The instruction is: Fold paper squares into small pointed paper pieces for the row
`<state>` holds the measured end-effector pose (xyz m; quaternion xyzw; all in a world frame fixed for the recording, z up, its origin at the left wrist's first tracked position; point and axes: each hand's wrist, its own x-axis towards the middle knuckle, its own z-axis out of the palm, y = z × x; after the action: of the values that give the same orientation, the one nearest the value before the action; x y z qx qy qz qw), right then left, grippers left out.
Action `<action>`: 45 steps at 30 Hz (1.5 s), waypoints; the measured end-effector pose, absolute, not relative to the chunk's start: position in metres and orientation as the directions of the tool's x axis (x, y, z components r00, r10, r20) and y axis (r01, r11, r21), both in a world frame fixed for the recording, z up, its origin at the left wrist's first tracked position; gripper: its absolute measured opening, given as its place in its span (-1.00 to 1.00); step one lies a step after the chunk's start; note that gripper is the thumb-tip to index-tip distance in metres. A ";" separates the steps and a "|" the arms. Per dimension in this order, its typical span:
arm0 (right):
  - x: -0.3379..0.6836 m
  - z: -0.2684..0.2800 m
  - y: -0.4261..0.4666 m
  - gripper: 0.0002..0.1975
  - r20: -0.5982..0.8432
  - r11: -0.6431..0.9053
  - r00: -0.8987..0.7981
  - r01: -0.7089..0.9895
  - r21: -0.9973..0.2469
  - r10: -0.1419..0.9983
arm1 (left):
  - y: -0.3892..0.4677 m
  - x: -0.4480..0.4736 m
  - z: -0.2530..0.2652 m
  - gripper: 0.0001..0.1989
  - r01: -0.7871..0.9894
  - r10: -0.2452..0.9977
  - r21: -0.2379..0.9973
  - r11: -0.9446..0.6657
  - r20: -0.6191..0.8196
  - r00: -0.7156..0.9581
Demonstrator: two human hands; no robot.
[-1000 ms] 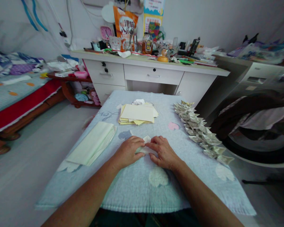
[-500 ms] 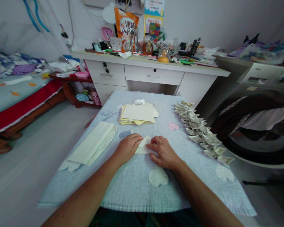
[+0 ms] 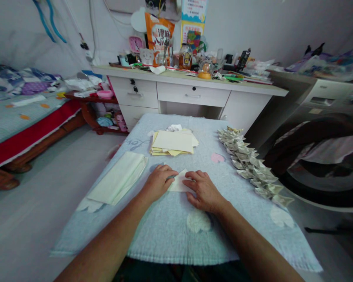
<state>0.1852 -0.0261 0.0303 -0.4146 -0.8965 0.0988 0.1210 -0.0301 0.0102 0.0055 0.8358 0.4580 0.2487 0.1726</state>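
Note:
A small pale yellow sheet of paper (image 3: 179,185) with a pointed top lies on the cloth-covered table between my hands. My left hand (image 3: 159,181) is closed on its left edge, fingers close together, with a thin grey sliver by the fingertips that I cannot make out. From the right, my right hand (image 3: 204,192) grips the paper with bent fingers, the thumb lower down near its corner. Beyond the hands sits a stack of yellowish paper sheets (image 3: 172,141). Left of them is a folded pale green paper bundle (image 3: 119,178).
Rows of folded paper pieces (image 3: 250,164) with pointed tips run along the table's right side. White crumpled paper (image 3: 174,127) is behind the stack. A white desk (image 3: 194,94) with cluttered top stands ahead, a washing machine (image 3: 320,102) at right, a bed (image 3: 26,113) at left.
The small flap that stood out on the paper between my hands no longer shows; its surface looks flatter. Both hands stay nearly in place, and the view has shifted slightly.

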 end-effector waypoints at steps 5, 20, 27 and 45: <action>0.184 0.031 -0.026 -0.63 0.126 0.644 -0.638 0.712 -0.279 0.760 | 0.010 -0.031 0.007 -0.72 0.678 0.832 0.487 -0.551 0.258 0.491; 0.187 0.025 -0.021 -0.66 0.180 0.642 -0.623 0.682 -0.351 0.761 | 0.011 -0.032 0.016 -0.79 0.649 0.871 0.597 -0.471 0.199 0.449; 0.190 0.018 -0.016 -0.70 0.225 0.640 -0.611 0.637 -0.430 0.759 | 0.008 -0.033 0.020 -0.62 0.652 0.843 0.555 -0.516 0.197 0.500; 0.188 0.018 -0.013 -0.58 0.208 0.590 -0.569 0.648 -0.482 0.795 | 0.006 -0.033 0.013 -0.60 0.691 0.830 0.481 -0.540 0.173 0.530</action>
<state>0.1881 -0.0131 0.0184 -0.4160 -0.8674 0.1791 0.2059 -0.0328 0.0062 0.0127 0.8558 0.4444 0.1942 0.1799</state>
